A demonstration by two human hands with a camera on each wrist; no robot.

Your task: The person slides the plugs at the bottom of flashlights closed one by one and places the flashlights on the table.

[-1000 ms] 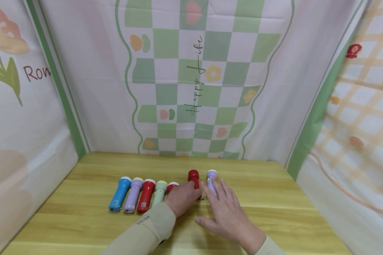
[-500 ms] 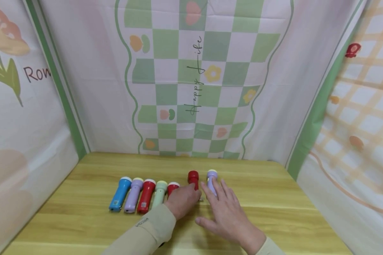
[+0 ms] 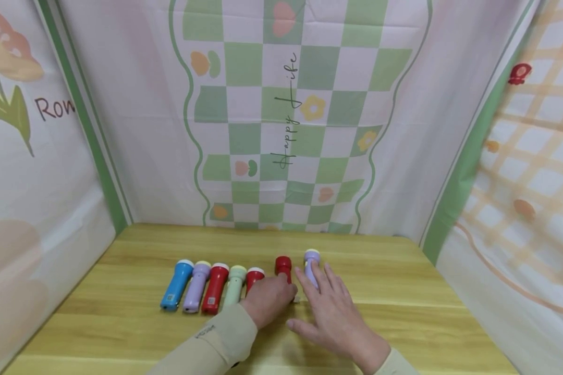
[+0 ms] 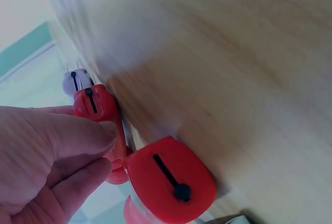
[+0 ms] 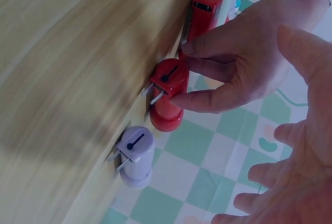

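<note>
My left hand (image 3: 268,299) pinches a red flashlight (image 3: 283,264) between thumb and fingers, near its tail end. Two metal plug prongs (image 5: 157,96) stick out of that tail in the right wrist view. To the right lies a lavender flashlight (image 3: 311,256), also with its prongs out (image 5: 120,160). My right hand (image 3: 330,317) is spread with straight fingers over or beside the lavender one; whether it touches is unclear. Left of the held flashlight, another red flashlight (image 3: 255,274) is partly hidden by my left hand; its tail end (image 4: 174,180) shows large in the left wrist view.
A side-by-side row continues leftward with a pale green flashlight (image 3: 235,284), a red flashlight (image 3: 215,287), a lavender flashlight (image 3: 197,286) and a blue flashlight (image 3: 176,285). All lie on a wooden table (image 3: 403,291). Printed cloth (image 3: 291,130) hangs behind and at both sides.
My left hand has drawn the red flashlight slightly toward me, so its head now sits lower than the lavender one's. My right hand and the other flashlights stay put.
</note>
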